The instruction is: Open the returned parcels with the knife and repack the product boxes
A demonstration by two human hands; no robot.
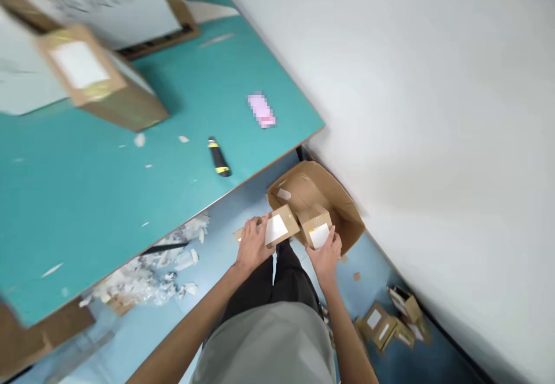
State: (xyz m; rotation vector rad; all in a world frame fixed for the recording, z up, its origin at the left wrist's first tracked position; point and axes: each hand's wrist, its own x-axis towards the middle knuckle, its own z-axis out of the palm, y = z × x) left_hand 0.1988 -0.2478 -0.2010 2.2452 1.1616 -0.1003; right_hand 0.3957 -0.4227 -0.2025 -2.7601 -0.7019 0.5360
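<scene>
My left hand (254,242) is closed on a long cardboard box (284,220) with a white label, held tilted past the table's front edge. A smaller cardboard box (315,220), also bearing a white label, is gripped by my right hand (326,255) at its near side. Both boxes are close together, over the near rim of a large open carton (338,190) on the floor. Inside that carton a small whitish piece (284,194) is visible. The undersides of both held boxes are hidden.
On the green table (186,181) lie a black-and-yellow cutter (218,157), a blurred pink item (261,110) and an upright cardboard box (117,86). Plastic and paper scraps (151,283) litter the floor below. Several small boxes (381,326) sit by the white wall (433,112).
</scene>
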